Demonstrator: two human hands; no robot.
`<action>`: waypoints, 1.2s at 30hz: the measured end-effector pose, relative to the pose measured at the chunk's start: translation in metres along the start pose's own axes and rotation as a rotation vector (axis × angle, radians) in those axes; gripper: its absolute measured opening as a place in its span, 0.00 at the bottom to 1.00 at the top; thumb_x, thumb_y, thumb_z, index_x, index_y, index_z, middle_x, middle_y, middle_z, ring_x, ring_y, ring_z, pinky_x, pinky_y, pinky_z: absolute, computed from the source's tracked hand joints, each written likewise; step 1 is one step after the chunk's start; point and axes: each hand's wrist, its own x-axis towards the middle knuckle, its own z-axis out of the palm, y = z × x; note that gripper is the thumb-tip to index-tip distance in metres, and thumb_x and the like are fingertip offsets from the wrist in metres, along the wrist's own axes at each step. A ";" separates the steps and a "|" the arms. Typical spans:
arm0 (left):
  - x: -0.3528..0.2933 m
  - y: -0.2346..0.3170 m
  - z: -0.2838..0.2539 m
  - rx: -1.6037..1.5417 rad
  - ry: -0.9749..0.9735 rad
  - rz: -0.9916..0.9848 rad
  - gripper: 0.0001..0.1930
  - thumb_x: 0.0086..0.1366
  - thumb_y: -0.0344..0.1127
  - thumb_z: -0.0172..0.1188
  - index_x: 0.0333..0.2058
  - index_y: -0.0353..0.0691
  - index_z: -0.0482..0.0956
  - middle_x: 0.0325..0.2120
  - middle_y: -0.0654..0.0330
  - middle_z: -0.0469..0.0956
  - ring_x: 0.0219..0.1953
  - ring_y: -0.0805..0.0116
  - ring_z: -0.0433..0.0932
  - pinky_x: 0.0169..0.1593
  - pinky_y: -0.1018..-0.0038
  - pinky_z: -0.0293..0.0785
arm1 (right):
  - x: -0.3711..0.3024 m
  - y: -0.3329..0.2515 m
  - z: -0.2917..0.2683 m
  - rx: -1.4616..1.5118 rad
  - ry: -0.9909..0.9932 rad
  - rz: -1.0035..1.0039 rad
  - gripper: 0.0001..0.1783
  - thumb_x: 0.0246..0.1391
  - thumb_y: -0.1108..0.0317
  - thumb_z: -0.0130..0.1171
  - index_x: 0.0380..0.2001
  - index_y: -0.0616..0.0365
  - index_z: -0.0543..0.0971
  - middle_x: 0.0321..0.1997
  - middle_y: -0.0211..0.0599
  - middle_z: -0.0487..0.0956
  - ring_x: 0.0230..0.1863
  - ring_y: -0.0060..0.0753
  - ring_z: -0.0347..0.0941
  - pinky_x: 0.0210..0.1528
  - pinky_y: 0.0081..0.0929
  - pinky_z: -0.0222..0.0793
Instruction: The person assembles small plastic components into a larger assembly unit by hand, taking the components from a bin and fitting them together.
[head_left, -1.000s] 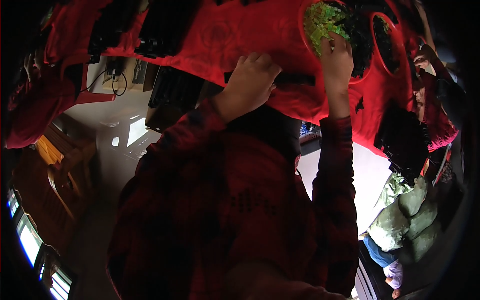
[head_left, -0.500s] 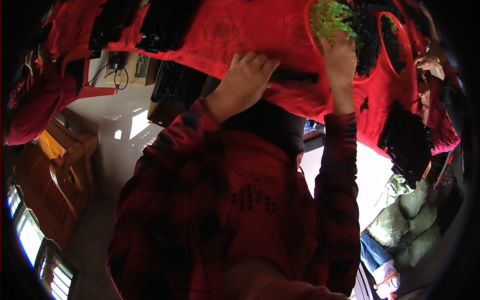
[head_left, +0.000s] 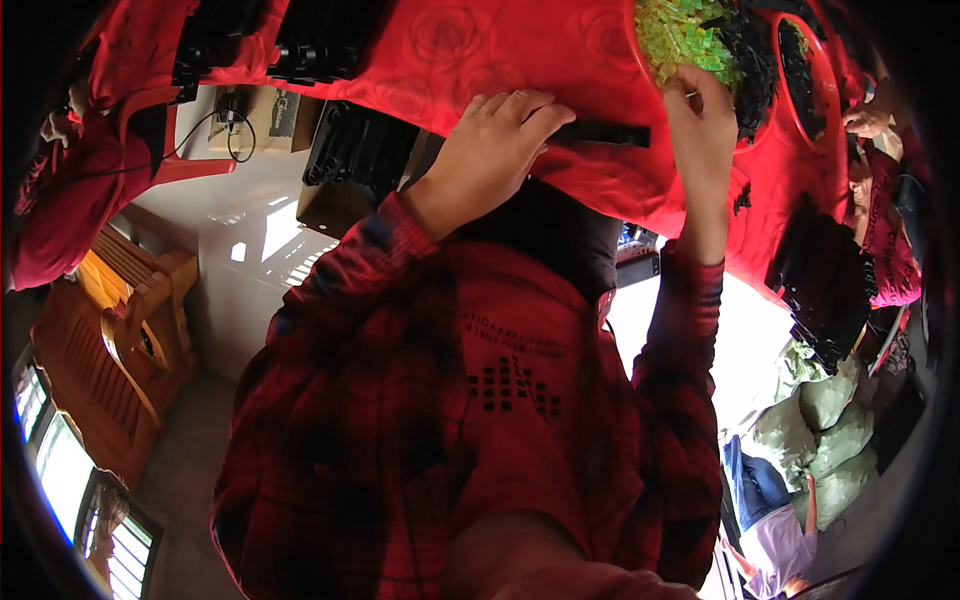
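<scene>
My left hand (head_left: 495, 155) lies at the near edge of the red-covered table, fingers curled over one end of a long, flat black bar (head_left: 615, 134). The bar's other end sticks out to the right of my fingers. My right hand (head_left: 703, 120) is at the near rim of a red basket (head_left: 640, 48), thumb and forefinger bent together. Whatever is in that pinch is too small to make out. Small translucent yellow-green pieces (head_left: 685, 40) fill the basket's left part, with small black pieces (head_left: 755, 75) heaped beside them.
A second red basket (head_left: 826, 120) with black pieces stands to the right. Stacks of black bars (head_left: 320, 40) lie at the table's far left; more fill a box (head_left: 355, 150) below the edge. A red chair (head_left: 185, 165), another person's hand (head_left: 868, 122) and pale sacks (head_left: 840, 440) are around.
My right hand has drawn back from among the green pieces toward the basket's near rim, its fingers now bent in a pinch. My left hand stays on the black bar.
</scene>
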 end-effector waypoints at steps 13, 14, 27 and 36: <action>-0.007 -0.003 0.006 0.132 0.029 0.066 0.18 0.54 0.28 0.58 0.44 0.51 0.81 0.45 0.66 0.76 0.44 0.62 0.74 0.47 0.66 0.70 | -0.081 -0.029 0.025 0.400 -0.105 0.192 0.08 0.55 0.78 0.61 0.40 0.58 0.80 0.37 0.32 0.79 0.28 0.16 0.72 0.29 0.16 0.68; -0.007 -0.002 0.006 0.130 0.029 0.062 0.18 0.54 0.28 0.58 0.44 0.51 0.81 0.45 0.66 0.76 0.44 0.62 0.74 0.47 0.66 0.70 | -0.078 -0.029 0.023 0.285 -0.132 0.070 0.09 0.55 0.78 0.60 0.40 0.57 0.79 0.36 0.33 0.79 0.29 0.19 0.74 0.29 0.17 0.68; -0.004 0.000 0.008 0.180 0.046 0.041 0.17 0.53 0.27 0.58 0.41 0.52 0.82 0.43 0.68 0.76 0.44 0.63 0.74 0.45 0.67 0.70 | -0.071 -0.044 0.027 0.115 -0.219 -0.006 0.11 0.54 0.76 0.60 0.41 0.58 0.78 0.35 0.40 0.79 0.33 0.40 0.77 0.33 0.29 0.73; -0.005 -0.002 0.008 0.158 0.052 0.038 0.17 0.53 0.27 0.59 0.41 0.53 0.82 0.42 0.69 0.77 0.43 0.64 0.75 0.44 0.67 0.70 | -0.067 -0.044 0.030 0.411 -0.137 0.277 0.09 0.59 0.73 0.59 0.43 0.59 0.76 0.36 0.35 0.83 0.22 0.20 0.71 0.21 0.20 0.66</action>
